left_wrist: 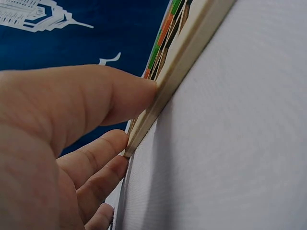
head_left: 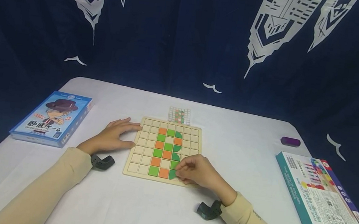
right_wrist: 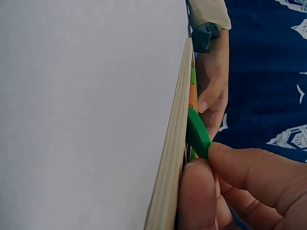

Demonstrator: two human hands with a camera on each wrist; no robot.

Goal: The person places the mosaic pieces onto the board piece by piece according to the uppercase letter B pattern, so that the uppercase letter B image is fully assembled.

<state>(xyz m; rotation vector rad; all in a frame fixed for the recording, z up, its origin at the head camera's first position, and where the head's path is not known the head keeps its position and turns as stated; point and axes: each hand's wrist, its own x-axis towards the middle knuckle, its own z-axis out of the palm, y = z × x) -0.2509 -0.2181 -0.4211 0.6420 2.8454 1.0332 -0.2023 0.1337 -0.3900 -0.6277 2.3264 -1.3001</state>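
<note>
A wooden grid board [head_left: 144,159] lies on the table, its middle columns filled with orange, light green and dark green tiles. Dark green tiles with a rounded edge line the right side of that pattern. My right hand [head_left: 200,171] pinches a green tile with a curved edge [right_wrist: 197,132] between thumb and finger at the board's near right; in the right wrist view it stands tilted against the board. My left hand [head_left: 114,136] rests its thumb and fingertips along the board's left edge, fingers extended. A small pattern card [head_left: 179,115] lies just beyond the board.
A blue game box [head_left: 50,117] with a cartoon figure in a hat lies at the left. At the right are a teal and white box [head_left: 324,198] and a small purple object [head_left: 290,141]. A dark patterned cloth [head_left: 173,52] hangs behind the white table [head_left: 154,212].
</note>
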